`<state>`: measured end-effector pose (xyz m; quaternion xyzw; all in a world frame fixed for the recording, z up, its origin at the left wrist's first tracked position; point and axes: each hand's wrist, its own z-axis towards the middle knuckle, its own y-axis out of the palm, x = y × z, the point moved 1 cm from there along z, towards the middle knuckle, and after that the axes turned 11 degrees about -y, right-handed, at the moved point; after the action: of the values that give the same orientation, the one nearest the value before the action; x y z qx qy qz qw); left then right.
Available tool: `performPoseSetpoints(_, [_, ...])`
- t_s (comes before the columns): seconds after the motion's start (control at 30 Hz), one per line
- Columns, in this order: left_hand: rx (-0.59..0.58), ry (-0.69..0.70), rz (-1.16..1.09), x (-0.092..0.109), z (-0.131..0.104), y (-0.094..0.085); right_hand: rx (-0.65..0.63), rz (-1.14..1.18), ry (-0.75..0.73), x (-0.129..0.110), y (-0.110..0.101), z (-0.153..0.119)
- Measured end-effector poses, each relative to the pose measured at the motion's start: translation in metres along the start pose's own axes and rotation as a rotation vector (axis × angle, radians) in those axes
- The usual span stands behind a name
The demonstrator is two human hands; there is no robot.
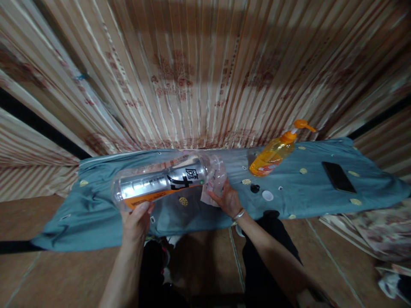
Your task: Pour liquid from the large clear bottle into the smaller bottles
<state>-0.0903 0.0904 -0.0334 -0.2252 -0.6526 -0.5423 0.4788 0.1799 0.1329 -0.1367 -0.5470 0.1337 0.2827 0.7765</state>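
Note:
A large clear plastic bottle point(154, 183) with a silver and orange label lies on its side in the air above the blue-green cloth, its neck end pointing right. Black characters mark the label. My left hand point(136, 216) is closed around its base end, the thumb on the near side. At the other end, my right hand point(228, 200) pinches a pale, thin tissue point(210, 194) against the bottle's neck. The fingers behind the tissue are partly hidden. A bracelet circles my right wrist.
Right of my hands, a pump bottle point(272, 156) of orange liquid stands on the cloth point(298, 201). Near it lie a small black cap point(255, 188) and a white disc point(267, 195). A dark phone point(338, 177) rests farther right. Striped curtains point(199, 85) hang behind.

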Motion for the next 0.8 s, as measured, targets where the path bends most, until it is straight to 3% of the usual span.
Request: performPoseSetpoints(0.8, [0.044, 0.002, 0.028, -0.0001, -0.0003, 0.001, -0.041, -0.015, 0.009, -0.0035, -0.0049, 0.0011])
